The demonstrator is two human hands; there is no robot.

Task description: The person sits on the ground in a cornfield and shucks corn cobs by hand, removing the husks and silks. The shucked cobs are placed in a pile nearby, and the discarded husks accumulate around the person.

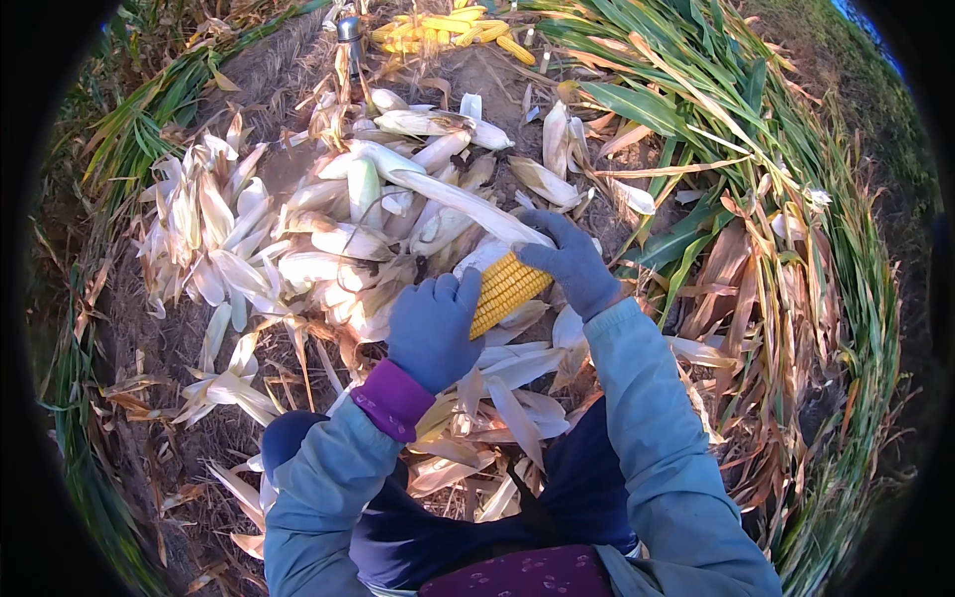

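Note:
Between my hands is an ear of corn (pixel 505 295), its yellow kernels bare along much of the side facing me. My left hand (pixel 434 333), in a grey-blue glove, is closed around its lower left part. My right hand (pixel 574 261), gloved alike, grips at the upper right, where a long pale husk strip (pixel 453 197) stretches away to the upper left. Whether the right fingers pinch the husk or the cob itself is partly hidden. Just beyond the ear lies a heap of unhusked ears (pixel 343 242) in pale, dry husks.
Husked yellow cobs (pixel 453 30) lie piled at the far side, beside a metal flask (pixel 349 40). Cut green corn stalks (pixel 686 119) line the right; more stalks (pixel 149 119) border the left. Loose husks (pixel 517 383) cover the ground between my knees.

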